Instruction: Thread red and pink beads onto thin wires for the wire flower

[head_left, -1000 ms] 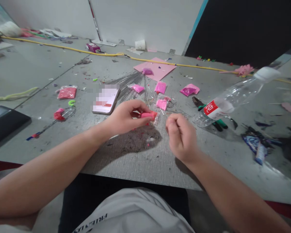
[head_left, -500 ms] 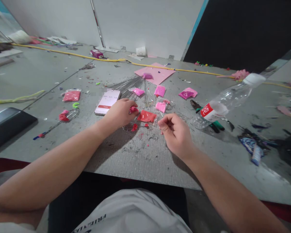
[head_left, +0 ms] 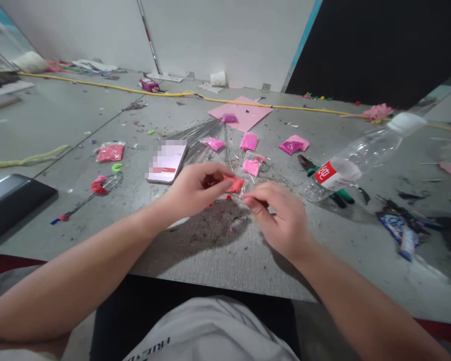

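Observation:
My left hand (head_left: 199, 190) reaches over a clear packet of red clay (head_left: 236, 184), its fingers curved and the tips close together; whatever they hold is hidden. Facing it, my right hand (head_left: 280, 213) pinches thumb and forefinger beside the packet's right end. Something tiny may be between those fingertips, too small to name. Small red clay bits (head_left: 229, 197) lie under the hands. Just beyond are a packet of pink clay (head_left: 251, 167) and a second pink packet (head_left: 249, 141). A phone (head_left: 166, 161) lies left of my left hand.
A plastic bottle (head_left: 361, 158) lies tilted at the right over green-handled pliers (head_left: 340, 195). Thin wires (head_left: 195, 131) fan out near pink paper (head_left: 248, 108). At the left are a wire piece with red clay (head_left: 98, 185), a red packet (head_left: 110, 152) and a dark device (head_left: 17, 203).
My left hand has moved right, from beside the phone to over the red packet, close to my right hand. The pink lump in its fingers no longer shows. My right hand stays pinched.

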Demonstrator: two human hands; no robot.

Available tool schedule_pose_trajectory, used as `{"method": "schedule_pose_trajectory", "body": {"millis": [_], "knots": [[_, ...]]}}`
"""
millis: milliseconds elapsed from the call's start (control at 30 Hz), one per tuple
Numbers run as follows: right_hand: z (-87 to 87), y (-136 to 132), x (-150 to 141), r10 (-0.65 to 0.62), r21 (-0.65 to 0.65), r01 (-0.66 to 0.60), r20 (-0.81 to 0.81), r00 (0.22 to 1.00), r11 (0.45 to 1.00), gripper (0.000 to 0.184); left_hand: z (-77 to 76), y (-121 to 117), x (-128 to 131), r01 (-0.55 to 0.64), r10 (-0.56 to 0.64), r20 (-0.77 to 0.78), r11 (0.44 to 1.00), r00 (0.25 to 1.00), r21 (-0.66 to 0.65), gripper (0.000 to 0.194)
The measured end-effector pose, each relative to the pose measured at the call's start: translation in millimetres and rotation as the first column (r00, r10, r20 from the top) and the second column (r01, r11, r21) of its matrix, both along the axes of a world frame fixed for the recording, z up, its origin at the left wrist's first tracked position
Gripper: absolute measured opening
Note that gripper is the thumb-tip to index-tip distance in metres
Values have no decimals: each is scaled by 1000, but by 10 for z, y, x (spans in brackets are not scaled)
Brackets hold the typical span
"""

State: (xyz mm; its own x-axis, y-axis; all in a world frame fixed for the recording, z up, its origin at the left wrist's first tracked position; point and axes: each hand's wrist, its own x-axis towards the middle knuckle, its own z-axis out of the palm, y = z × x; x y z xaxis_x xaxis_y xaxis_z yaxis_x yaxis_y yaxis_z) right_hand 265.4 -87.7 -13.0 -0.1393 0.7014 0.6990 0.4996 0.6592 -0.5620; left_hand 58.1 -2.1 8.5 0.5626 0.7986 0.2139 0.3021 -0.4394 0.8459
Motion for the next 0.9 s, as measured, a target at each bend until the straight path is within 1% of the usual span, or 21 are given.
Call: {"method": "schedule_pose_trajectory", "body": {"millis": [33,67,100,167,267,300,367,467,567,633,733,900], "knots": [[7,-14,-4,9,49,-9,5,1000,999,9,30,-63,16,77,-71,54,990,996,-122,22],[9,-27,-9,15,85,-16,8,1000,996,11,54,-116,28,157,-140,89,961,986,-227,21],[6,-41,-14,16,110,-17,9,1000,994,13,72,-158,37,223,-194,120,922,974,-316,21],[-4,-67,-24,18,130,-18,4,1000,991,18,90,-212,46,310,-259,173,834,950,-456,19],[-10,-98,-34,37,126,-36,-5,999,991,25,89,-245,52,355,-266,235,720,935,-596,14],[-6,-105,-36,46,122,-45,-5,999,991,26,87,-249,54,362,-260,252,695,932,-622,14],[9,-117,-35,60,113,-60,0,998,992,27,85,-254,57,369,-246,276,668,929,-647,16],[41,-126,-27,71,96,-75,39,997,993,29,88,-251,50,375,-229,301,659,926,-652,17],[71,-131,-17,90,81,-95,73,993,992,32,94,-245,35,373,-213,314,665,925,-647,14],[87,-133,-13,92,69,-97,74,993,993,33,102,-245,27,360,-212,298,677,931,-642,14],[98,-129,-11,88,55,-93,77,993,994,28,126,-250,21,323,-212,248,702,945,-634,13],[87,-107,7,85,60,-93,112,990,994,26,154,-253,27,294,-216,201,742,956,-603,13]]}}
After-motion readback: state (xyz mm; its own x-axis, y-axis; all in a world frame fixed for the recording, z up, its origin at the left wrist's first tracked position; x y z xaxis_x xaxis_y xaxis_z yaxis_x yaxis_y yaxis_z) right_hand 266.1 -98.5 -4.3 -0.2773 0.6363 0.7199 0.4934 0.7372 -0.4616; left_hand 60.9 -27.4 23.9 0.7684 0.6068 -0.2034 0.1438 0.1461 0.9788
